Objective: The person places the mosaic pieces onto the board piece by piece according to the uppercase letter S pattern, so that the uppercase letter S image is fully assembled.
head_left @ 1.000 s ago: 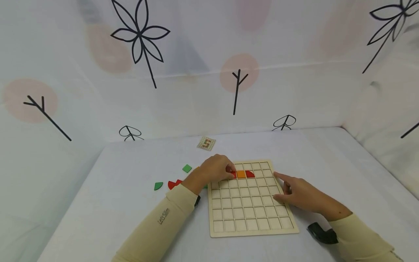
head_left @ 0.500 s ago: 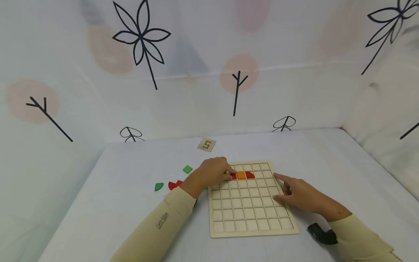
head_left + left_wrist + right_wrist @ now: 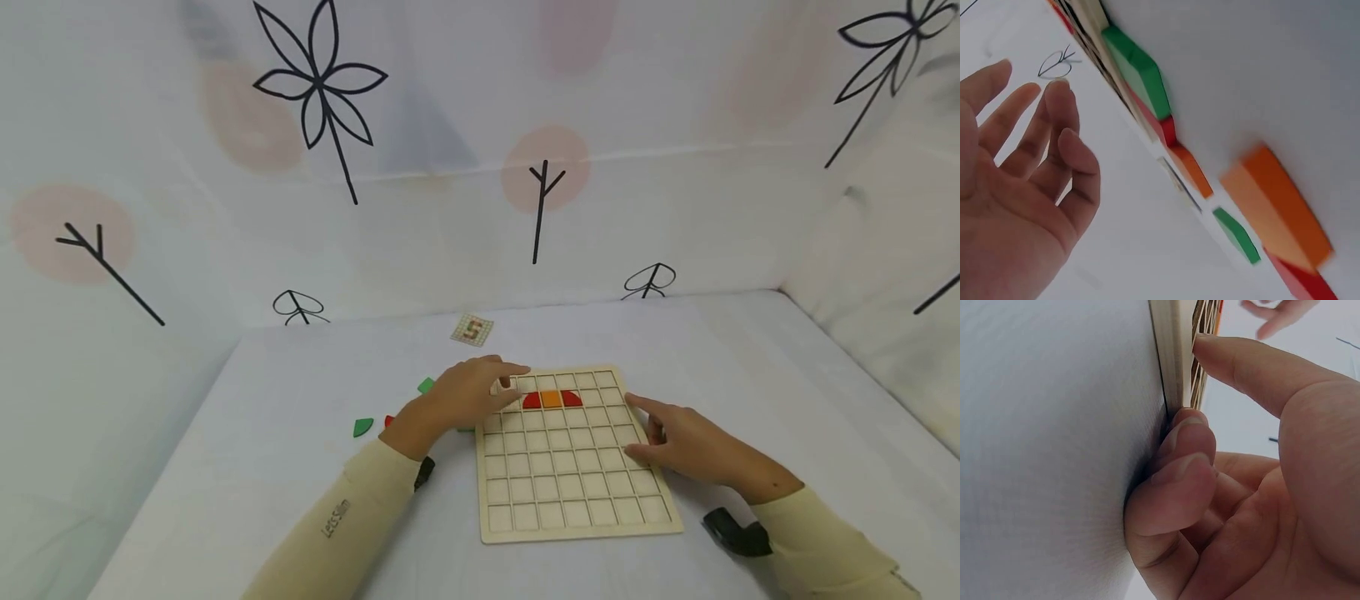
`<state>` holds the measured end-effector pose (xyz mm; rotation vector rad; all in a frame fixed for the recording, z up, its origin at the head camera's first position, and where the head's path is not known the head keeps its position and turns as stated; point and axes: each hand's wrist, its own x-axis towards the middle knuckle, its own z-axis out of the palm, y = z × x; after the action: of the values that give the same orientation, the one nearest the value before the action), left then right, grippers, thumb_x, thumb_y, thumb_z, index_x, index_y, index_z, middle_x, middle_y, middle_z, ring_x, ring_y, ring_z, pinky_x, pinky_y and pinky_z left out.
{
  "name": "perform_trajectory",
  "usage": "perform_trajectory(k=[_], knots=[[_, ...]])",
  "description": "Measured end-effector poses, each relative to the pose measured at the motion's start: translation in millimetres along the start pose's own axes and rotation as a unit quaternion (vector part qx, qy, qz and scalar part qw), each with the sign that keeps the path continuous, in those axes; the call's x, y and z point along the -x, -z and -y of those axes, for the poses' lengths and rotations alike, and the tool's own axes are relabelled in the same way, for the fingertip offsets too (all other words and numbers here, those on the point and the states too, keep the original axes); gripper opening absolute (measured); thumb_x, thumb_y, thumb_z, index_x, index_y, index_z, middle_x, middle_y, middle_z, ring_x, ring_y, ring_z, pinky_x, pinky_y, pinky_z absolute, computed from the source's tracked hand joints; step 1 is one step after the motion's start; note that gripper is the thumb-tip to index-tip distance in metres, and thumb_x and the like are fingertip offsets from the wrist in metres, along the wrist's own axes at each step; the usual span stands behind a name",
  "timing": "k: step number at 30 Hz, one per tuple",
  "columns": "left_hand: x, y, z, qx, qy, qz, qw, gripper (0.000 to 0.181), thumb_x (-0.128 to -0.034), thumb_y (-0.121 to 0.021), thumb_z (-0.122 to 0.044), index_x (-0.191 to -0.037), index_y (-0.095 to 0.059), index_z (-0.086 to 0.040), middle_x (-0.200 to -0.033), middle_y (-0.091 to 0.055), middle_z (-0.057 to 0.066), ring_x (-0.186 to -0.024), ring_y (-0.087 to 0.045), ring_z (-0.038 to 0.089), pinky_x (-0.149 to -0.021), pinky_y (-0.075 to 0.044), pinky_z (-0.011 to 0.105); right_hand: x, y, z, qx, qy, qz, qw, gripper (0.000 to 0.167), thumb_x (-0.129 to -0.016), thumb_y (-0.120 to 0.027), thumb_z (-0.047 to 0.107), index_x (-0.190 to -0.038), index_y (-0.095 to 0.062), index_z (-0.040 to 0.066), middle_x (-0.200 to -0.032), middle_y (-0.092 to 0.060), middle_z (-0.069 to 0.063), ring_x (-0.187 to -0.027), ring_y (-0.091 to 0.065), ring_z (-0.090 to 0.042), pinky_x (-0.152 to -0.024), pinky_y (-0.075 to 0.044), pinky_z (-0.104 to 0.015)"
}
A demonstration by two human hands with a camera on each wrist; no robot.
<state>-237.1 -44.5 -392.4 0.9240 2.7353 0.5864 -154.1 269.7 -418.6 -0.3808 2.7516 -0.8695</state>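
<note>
A pale wooden grid board (image 3: 566, 462) lies on the table. In its second row from the far edge sit a red quarter-circle tile (image 3: 532, 401), an orange square tile (image 3: 551, 399) and another red quarter-circle tile (image 3: 572, 398), side by side. My left hand (image 3: 465, 393) hovers over the board's far left corner, fingers loosely bent and apart, with nothing in it. My right hand (image 3: 690, 442) holds the board's right edge. In the right wrist view its thumb (image 3: 1235, 359) lies on the top face, while curled fingers (image 3: 1175, 487) meet the side.
Left of the board lie loose pieces, partly hidden by the left arm: a green quarter-circle (image 3: 362, 427), a green square (image 3: 426, 385), and orange blocks (image 3: 1279, 206) and red ones in the left wrist view. A small pattern card (image 3: 472, 329) lies beyond the board.
My left hand has let go of the left red quarter-circle tile and moved left, its fingers spreading. That tile now shows whole in its cell. The right hand stays put.
</note>
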Motion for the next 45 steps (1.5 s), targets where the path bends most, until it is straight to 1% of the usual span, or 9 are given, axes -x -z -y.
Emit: perform_trajectory(k=[3,8,12,17,25,29,32,37,45], knots=[[13.7,9.3,5.9,0.023,-0.007,-0.052,0.9984,0.038,-0.1005,-0.061,-0.031,-0.138,-0.061,-0.024,-0.110,-0.065,-0.004,-0.072,-0.055,0.008,-0.061,-0.047,0.023,-0.3,0.6,1.2,0.002,-0.002,0.000,1.0000,0.085,-0.086,-0.078,0.034,-0.149,-0.038,-0.007,-0.075,-0.050,0.003,-0.062,-0.042,-0.005,-0.053,-0.036,-0.022],[31.5,23.0,14.7,0.096,-0.001,-0.108,0.9894,0.034,-0.1017,-0.059,-0.033,-0.135,-0.064,-0.025,-0.111,-0.065,-0.007,-0.088,-0.059,0.009,-0.070,-0.052,0.024,-0.1,1.2,0.8,0.005,-0.003,0.001,1.0000,0.085,-0.086,-0.078,0.034,-0.149,-0.037,-0.007,-0.075,-0.050,0.003,-0.062,-0.042,-0.005,-0.053,-0.036,-0.022],[37.1,32.7,19.9,0.149,0.007,-0.145,0.9781,0.032,-0.1034,-0.055,-0.034,-0.133,-0.064,-0.026,-0.117,-0.066,-0.005,-0.098,-0.059,0.014,-0.077,-0.054,0.029,0.3,1.3,-0.5,0.006,0.000,0.001,1.0000,0.086,-0.086,-0.077,0.036,-0.149,-0.037,-0.007,-0.075,-0.050,0.003,-0.062,-0.042,-0.004,-0.053,-0.037,-0.022],[39.3,39.5,31.1,0.160,0.030,-0.171,0.9718,0.035,-0.1048,-0.051,-0.036,-0.135,-0.063,-0.022,-0.115,-0.068,0.000,-0.099,-0.060,0.019,-0.075,-0.055,0.029,-0.9,1.3,-1.7,0.010,0.006,0.002,0.9999,0.087,-0.087,-0.077,0.036,-0.150,-0.036,-0.007,-0.075,-0.050,0.003,-0.062,-0.042,-0.004,-0.053,-0.037,-0.022],[41.9,42.0,57.8,0.114,0.139,-0.157,0.9710,0.035,-0.1030,-0.055,-0.036,-0.135,-0.061,-0.024,-0.117,-0.066,0.003,-0.102,-0.059,0.021,-0.076,-0.056,0.030,-1.6,1.8,-1.1,0.017,0.011,0.002,0.9998,0.087,-0.086,-0.077,0.037,-0.150,-0.036,-0.007,-0.075,-0.050,0.003,-0.062,-0.042,-0.004,-0.053,-0.037,-0.022],[41.3,40.8,66.6,0.087,0.211,-0.102,0.9683,0.044,-0.0992,-0.062,-0.037,-0.140,-0.056,-0.025,-0.120,-0.064,0.004,-0.100,-0.059,0.022,-0.074,-0.055,0.030,-1.1,1.2,-1.4,0.023,0.009,0.001,0.9997,0.087,-0.086,-0.077,0.038,-0.150,-0.036,-0.007,-0.075,-0.050,0.004,-0.062,-0.041,-0.003,-0.054,-0.036,-0.022],[41.8,38.9,70.5,0.072,0.245,-0.060,0.9651,0.050,-0.0964,-0.066,-0.038,-0.143,-0.053,-0.024,-0.121,-0.064,0.007,-0.097,-0.059,0.023,-0.074,-0.055,0.031,-0.9,0.7,-1.6,0.025,0.008,0.001,0.9997,0.087,-0.086,-0.077,0.037,-0.149,-0.037,-0.007,-0.076,-0.050,0.004,-0.062,-0.041,-0.003,-0.054,-0.036,-0.022],[42.4,34.1,75.0,0.041,0.254,-0.033,0.9657,0.049,-0.0920,-0.072,-0.034,-0.137,-0.058,-0.019,-0.114,-0.066,0.007,-0.091,-0.060,0.022,-0.076,-0.055,0.033,-1.3,0.0,-1.3,0.028,0.007,-0.001,0.9996,0.087,-0.086,-0.077,0.038,-0.149,-0.037,-0.007,-0.075,-0.050,0.004,-0.062,-0.041,-0.004,-0.054,-0.036,-0.022],[42.6,28.6,72.9,0.023,0.263,-0.037,0.9637,0.041,-0.0869,-0.079,-0.031,-0.122,-0.066,-0.014,-0.108,-0.067,0.007,-0.086,-0.060,0.020,-0.071,-0.056,0.027,-2.3,-0.3,-0.2,0.037,0.001,0.001,0.9993,0.087,-0.086,-0.077,0.039,-0.149,-0.037,-0.007,-0.076,-0.050,0.004,-0.063,-0.041,-0.004,-0.054,-0.036,-0.022]])
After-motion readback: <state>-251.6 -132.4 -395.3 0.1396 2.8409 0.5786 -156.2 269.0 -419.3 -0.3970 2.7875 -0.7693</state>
